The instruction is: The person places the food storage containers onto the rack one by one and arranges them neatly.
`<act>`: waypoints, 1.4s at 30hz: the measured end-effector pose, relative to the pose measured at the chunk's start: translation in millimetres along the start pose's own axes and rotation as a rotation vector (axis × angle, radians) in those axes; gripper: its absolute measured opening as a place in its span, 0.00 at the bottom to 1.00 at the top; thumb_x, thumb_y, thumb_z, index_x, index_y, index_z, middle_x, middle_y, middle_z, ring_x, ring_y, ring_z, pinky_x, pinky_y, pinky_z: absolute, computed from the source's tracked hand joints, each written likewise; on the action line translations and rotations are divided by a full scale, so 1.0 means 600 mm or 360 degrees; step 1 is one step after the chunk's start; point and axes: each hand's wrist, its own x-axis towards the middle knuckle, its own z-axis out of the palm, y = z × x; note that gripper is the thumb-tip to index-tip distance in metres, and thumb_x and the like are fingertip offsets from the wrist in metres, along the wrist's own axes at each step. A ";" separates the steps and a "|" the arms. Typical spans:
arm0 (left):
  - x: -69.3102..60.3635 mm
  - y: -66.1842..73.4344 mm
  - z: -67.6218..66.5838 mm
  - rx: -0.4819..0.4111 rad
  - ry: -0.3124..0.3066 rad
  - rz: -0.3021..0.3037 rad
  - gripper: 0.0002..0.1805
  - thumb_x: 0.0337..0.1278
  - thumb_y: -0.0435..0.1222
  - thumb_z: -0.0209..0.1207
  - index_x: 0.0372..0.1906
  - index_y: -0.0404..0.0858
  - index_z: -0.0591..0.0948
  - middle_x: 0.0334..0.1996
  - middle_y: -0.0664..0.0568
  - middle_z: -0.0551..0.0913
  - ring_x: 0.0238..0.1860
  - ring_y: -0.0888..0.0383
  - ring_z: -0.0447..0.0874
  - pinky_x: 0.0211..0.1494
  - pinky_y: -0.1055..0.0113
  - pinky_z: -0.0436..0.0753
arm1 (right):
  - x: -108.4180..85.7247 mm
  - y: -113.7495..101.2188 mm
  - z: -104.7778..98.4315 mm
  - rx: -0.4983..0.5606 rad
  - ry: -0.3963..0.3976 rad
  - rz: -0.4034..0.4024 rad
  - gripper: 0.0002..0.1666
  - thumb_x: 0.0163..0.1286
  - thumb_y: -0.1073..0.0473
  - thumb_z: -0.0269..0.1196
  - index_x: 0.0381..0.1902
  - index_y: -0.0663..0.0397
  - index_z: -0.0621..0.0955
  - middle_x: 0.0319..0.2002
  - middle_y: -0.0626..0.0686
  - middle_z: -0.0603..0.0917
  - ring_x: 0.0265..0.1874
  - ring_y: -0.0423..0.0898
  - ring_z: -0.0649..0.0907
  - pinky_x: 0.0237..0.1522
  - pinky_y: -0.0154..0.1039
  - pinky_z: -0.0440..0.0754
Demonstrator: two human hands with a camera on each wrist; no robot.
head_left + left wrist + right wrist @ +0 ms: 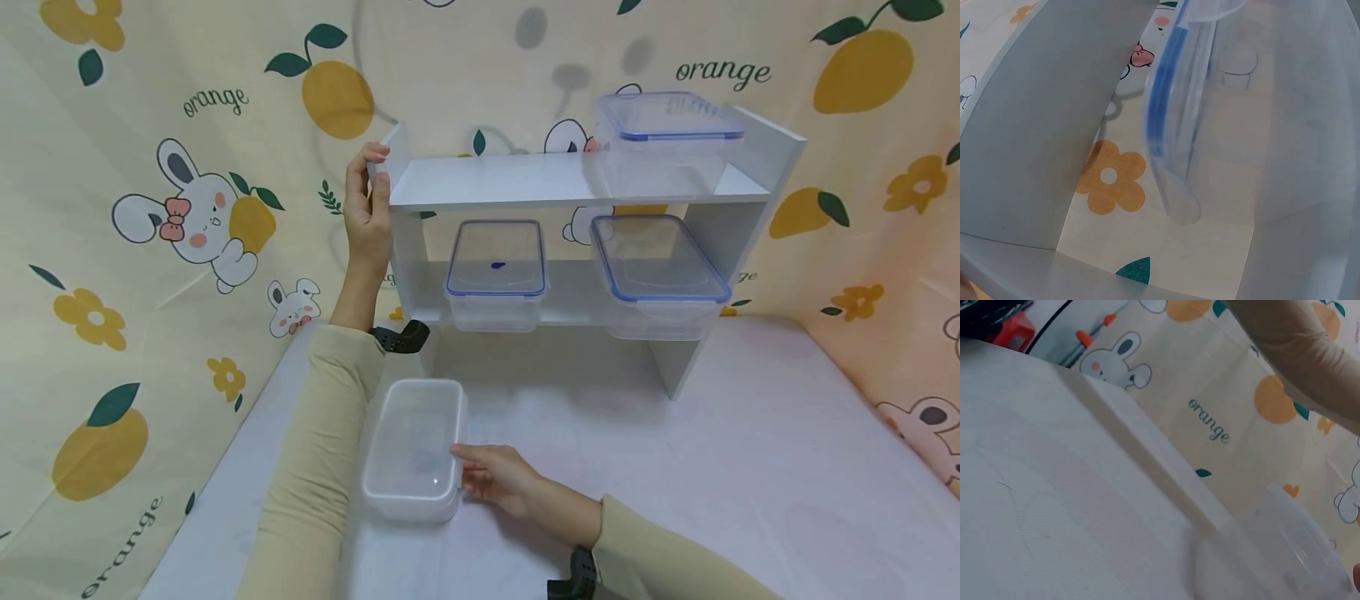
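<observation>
so, head view: left hand [367, 204] up at left end of the shelf [570, 287], fingers and thumb clasping its side panel [401, 143]. right hand [501, 481] touches the right side of the white-lidded box [416, 442], which sits on the table [750, 467] in front of the shelf's left part; can't tell if it pinches or just rests there. two blue-rimmed boxes [497, 262] on the lower board [573, 310], another on the top board [502, 179], right end. left wrist view: shelf panels, blue-rimmed box close up, flower-print cloth [1097, 240] behind; grip not shown. right wrist view: white-lidded box lower right, fingertip [1357, 577] at right edge, sleeve [1300, 353] top right; can't tell grip.
</observation>
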 end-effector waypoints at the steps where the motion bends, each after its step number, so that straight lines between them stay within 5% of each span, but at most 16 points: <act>1: 0.000 0.000 0.000 0.0002 0.0001 0.0001 0.13 0.71 0.29 0.41 0.53 0.24 0.65 0.57 0.54 0.73 0.73 0.60 0.61 0.79 0.71 0.58 | 0.002 0.000 0.001 0.0013 -0.0007 -0.0004 0.30 0.63 0.54 0.65 0.53 0.70 0.70 0.29 0.46 0.78 0.26 0.37 0.78 0.33 0.27 0.78; 11: 0.001 0.000 -0.002 0.0005 0.0025 -0.0009 0.09 0.71 0.29 0.42 0.50 0.38 0.69 0.57 0.53 0.73 0.73 0.55 0.61 0.78 0.71 0.60 | 0.011 -0.001 0.005 0.0089 -0.0051 -0.0078 0.10 0.62 0.61 0.64 0.38 0.60 0.76 0.25 0.44 0.81 0.26 0.36 0.80 0.33 0.28 0.78; 25: 0.000 0.000 -0.001 0.0017 0.0006 -0.0026 0.09 0.72 0.30 0.41 0.51 0.38 0.69 0.57 0.54 0.72 0.73 0.60 0.61 0.79 0.72 0.58 | 0.019 0.002 0.010 0.0165 -0.0049 -0.0097 0.23 0.59 0.64 0.62 0.48 0.74 0.73 0.27 0.47 0.79 0.27 0.38 0.77 0.31 0.29 0.75; 35: -0.001 0.002 0.000 0.0019 0.0001 -0.0025 0.11 0.72 0.30 0.41 0.52 0.31 0.67 0.57 0.56 0.72 0.73 0.59 0.61 0.79 0.71 0.59 | 0.013 0.000 0.007 0.0155 -0.0055 -0.0084 0.22 0.58 0.64 0.62 0.47 0.73 0.72 0.26 0.47 0.79 0.26 0.37 0.77 0.31 0.28 0.75; 42: 0.000 0.000 0.000 0.0006 0.0007 -0.0018 0.09 0.72 0.30 0.41 0.51 0.38 0.69 0.57 0.55 0.72 0.74 0.56 0.60 0.79 0.71 0.59 | 0.006 -0.005 0.000 0.0127 -0.0021 -0.0088 0.21 0.57 0.64 0.63 0.45 0.73 0.74 0.24 0.46 0.79 0.24 0.37 0.77 0.31 0.28 0.76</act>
